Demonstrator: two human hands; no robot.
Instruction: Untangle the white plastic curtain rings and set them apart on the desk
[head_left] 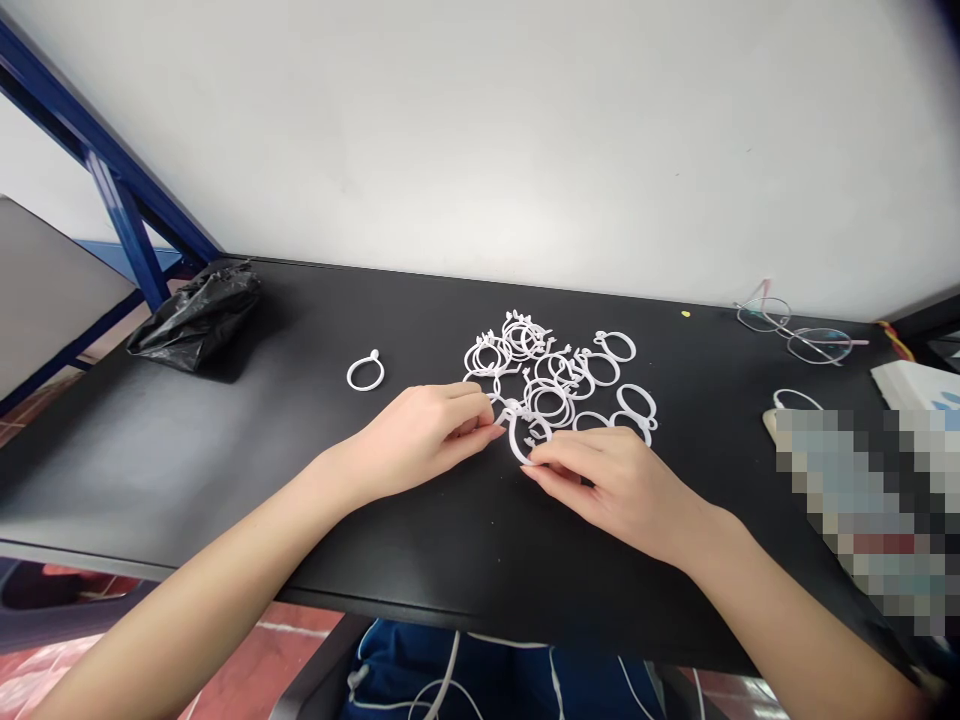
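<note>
My left hand (424, 437) and my right hand (607, 483) meet at the near edge of a loose pile of white plastic snap rings (555, 375) on a black table top (180, 465). Between their fingertips, one white ring (517, 440) stands tilted, pinched by both hands. Its clasp is partly hidden by my fingers. A single white ring (366, 373) lies apart, to the left of the pile. The rings in the pile overlap and tangle, and my hands cover its near side.
A crumpled black plastic bag (195, 318) lies at the table's far left corner. Wire-framed glasses (795, 332) rest at the far right, near a white cable (796, 400). A pixelated patch (870, 510) hides the right side. A wall rises behind the table, and a blue metal frame (112, 190) stands at the left.
</note>
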